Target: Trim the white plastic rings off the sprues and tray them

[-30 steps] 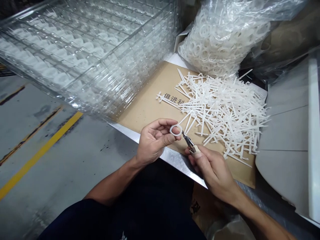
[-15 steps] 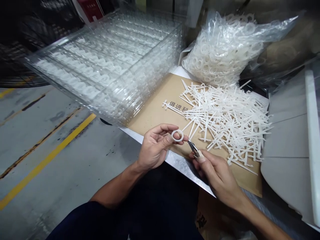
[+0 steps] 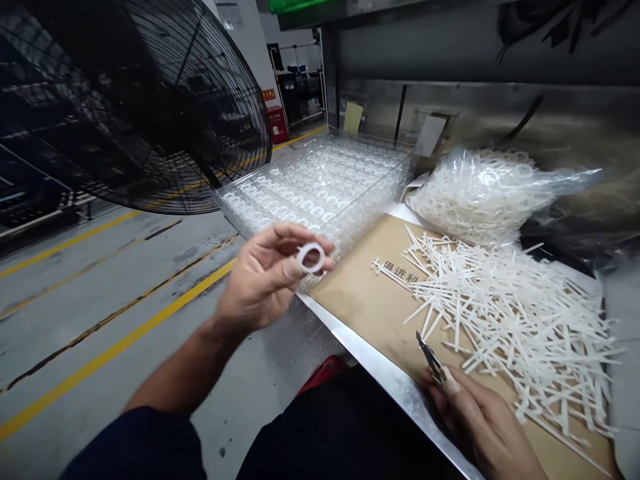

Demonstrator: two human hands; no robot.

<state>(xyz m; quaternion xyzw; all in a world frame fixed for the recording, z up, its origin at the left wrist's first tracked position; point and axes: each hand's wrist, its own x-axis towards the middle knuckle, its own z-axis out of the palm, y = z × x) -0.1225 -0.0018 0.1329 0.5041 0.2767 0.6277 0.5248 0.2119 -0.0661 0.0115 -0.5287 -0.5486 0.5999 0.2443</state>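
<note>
Your left hand (image 3: 265, 280) pinches a white plastic ring (image 3: 311, 258), held well apart from the snips (image 3: 429, 353). Your right hand (image 3: 483, 420) grips those snips, nearer the pile of plastic strips (image 3: 505, 327)

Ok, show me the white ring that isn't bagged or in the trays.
The ring pinched in the left hand, held up alone; the others sit in the clear bag or the stacked trays.
</note>
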